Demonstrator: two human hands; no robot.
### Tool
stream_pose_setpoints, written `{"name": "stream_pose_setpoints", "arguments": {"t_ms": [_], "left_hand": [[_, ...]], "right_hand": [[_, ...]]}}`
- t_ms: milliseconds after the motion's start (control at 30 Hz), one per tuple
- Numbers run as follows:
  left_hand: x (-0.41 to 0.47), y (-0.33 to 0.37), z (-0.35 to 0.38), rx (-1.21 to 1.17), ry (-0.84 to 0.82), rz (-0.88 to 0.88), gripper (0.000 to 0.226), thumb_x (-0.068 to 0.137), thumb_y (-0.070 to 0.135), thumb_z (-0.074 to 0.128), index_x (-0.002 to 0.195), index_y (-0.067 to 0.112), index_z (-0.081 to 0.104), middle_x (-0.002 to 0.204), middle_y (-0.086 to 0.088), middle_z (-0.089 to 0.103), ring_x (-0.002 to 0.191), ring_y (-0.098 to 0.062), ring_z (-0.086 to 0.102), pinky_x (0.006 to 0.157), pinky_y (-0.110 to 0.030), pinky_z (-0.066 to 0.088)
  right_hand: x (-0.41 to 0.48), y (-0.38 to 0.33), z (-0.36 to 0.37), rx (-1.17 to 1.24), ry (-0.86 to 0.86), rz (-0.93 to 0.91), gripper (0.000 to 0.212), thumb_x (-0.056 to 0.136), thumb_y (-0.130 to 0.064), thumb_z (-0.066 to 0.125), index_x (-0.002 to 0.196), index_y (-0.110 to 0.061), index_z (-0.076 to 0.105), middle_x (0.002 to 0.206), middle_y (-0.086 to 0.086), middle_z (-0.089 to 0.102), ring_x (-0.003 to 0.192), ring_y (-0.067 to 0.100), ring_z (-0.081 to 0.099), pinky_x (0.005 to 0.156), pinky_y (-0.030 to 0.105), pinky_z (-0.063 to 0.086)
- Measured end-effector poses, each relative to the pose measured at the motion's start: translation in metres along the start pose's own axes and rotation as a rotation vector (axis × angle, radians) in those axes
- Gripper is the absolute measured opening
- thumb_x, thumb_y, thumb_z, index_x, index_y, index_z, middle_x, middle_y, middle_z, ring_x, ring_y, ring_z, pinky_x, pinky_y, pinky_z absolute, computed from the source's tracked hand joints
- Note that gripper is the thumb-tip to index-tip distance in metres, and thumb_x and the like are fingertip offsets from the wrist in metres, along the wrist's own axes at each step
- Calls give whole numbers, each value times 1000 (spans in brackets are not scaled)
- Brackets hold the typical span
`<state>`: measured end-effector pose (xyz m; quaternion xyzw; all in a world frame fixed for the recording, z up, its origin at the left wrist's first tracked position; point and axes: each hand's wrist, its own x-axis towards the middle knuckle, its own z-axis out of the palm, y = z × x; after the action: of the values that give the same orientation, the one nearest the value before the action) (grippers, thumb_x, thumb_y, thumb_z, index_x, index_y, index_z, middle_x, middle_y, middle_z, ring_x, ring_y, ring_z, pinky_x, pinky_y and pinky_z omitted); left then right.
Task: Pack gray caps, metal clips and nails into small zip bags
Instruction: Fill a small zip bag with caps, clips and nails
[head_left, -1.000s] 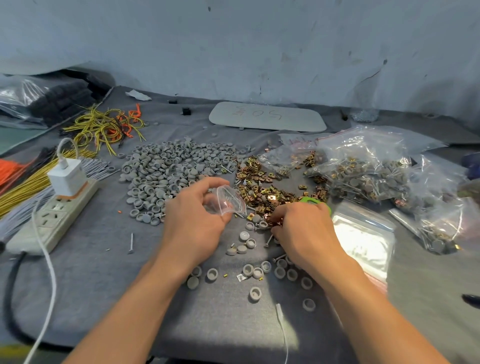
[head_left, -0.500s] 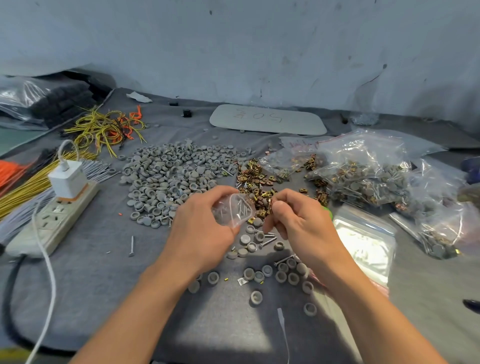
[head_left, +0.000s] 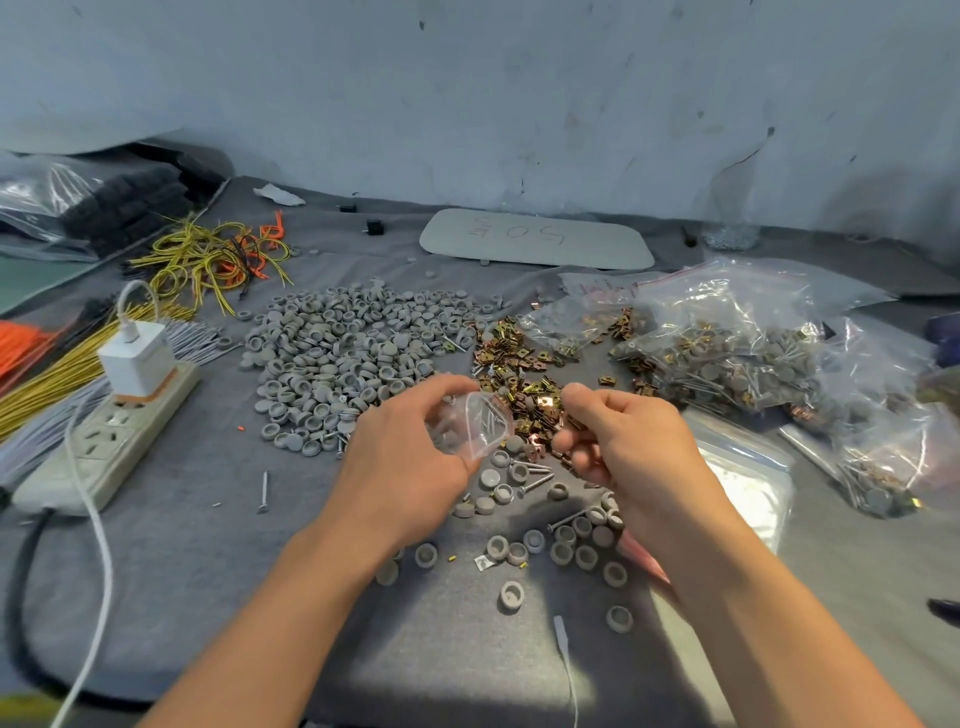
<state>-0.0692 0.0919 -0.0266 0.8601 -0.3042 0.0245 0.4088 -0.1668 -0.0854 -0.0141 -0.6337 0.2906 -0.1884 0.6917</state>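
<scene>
Grips a small zip bag (head_left: 475, 426) holding nails (head_left: 488, 420) in the left hand (head_left: 405, 462) above the surface (head_left: 208, 545). Curls the right hand (head_left: 628, 452) alongside, grasp impossible to tell. Heaped just behind: gray caps (head_left: 343, 364), metal clips (head_left: 524, 379).

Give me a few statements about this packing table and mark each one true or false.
1. The left hand holds a small clear zip bag. True.
2. The pile of gray caps lies to the right of the metal clips. False: it lies to their left.
3. A white charger is plugged into the power strip. True.
4. The filled bags lie on the left side. False: they lie on the right, beyond the right hand.
</scene>
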Motion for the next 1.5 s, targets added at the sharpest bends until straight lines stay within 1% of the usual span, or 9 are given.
{"name": "stream_pose_setpoints", "arguments": {"t_ms": [233, 367, 600, 667, 833, 1067, 1167, 1300, 1500], "left_hand": [[-1, -1, 2, -8, 10, 21, 54, 76, 29, 83, 120, 54, 64, 96, 25, 70, 90, 16, 60, 67, 1, 38], [-1, -1, 0, -74, 18, 35, 56, 73, 26, 85, 117, 54, 65, 93, 28, 70, 92, 14, 61, 69, -2, 43], [-4, -1, -3, -139, -5, 69, 55, 68, 36, 83, 119, 47, 66, 104, 33, 70, 99, 15, 62, 80, -7, 47], [-5, -1, -5, -178, -23, 63, 56, 64, 38, 82, 117, 47, 67, 105, 31, 71, 99, 10, 65, 85, -21, 53], [-4, -7, -9, -233, -26, 21, 50, 72, 34, 88, 114, 50, 66, 99, 30, 72, 93, 9, 67, 76, -14, 51], [-2, -3, -17, -364, -17, 23, 22, 94, 38, 71, 110, 53, 70, 98, 21, 76, 91, -8, 73, 81, -38, 61], [-2, 3, -22, -604, -71, 45, 28, 97, 34, 55, 114, 45, 74, 114, 17, 76, 105, -8, 71, 85, -18, 53], [-2, 6, -25, -745, -150, -19, 28, 102, 29, 52, 119, 30, 75, 118, 16, 75, 112, 3, 66, 85, -5, 44], [5, -3, -26, -808, 98, -207, 11, 86, 10, 78, 95, 16, 80, 83, -5, 80, 73, -14, 73, 66, -20, 57]], "right_hand": [[-6, -5, 16, 77, -131, -139, 12, 86, -7, 79, 74, -7, 81, 64, 11, 70, 51, 13, 60, 48, 18, 48], [-11, -6, 29, -161, -141, -296, 14, 78, -5, 83, 82, -18, 84, 70, 4, 77, 64, 19, 74, 65, 30, 62], [-16, -6, 59, -449, -20, -574, 21, 76, -5, 83, 82, -26, 82, 73, -18, 75, 70, -2, 72, 67, 21, 59], [-18, -7, 63, -444, -57, -575, 26, 71, -1, 84, 81, -26, 80, 75, -17, 75, 72, -4, 72, 67, 19, 59], [-16, -13, 56, -245, -132, -516, 40, 73, 13, 74, 95, -20, 81, 85, -11, 79, 81, 4, 76, 73, 19, 61], [-6, -8, 35, -115, -51, -389, 49, 80, 19, 66, 95, -26, 80, 92, -5, 80, 91, 14, 76, 78, 22, 60], [-8, -3, 35, -79, -321, -260, 42, 83, 5, 72, 113, -24, 78, 104, 0, 80, 99, 14, 74, 80, 23, 57], [-11, -3, 39, -55, -274, -261, 24, 73, -24, 82, 97, -24, 82, 84, 1, 79, 72, 8, 70, 64, 17, 51], [-8, -2, 38, 57, -210, -212, 19, 70, -14, 91, 86, -16, 82, 72, 5, 71, 61, 11, 60, 59, 22, 45]]}}
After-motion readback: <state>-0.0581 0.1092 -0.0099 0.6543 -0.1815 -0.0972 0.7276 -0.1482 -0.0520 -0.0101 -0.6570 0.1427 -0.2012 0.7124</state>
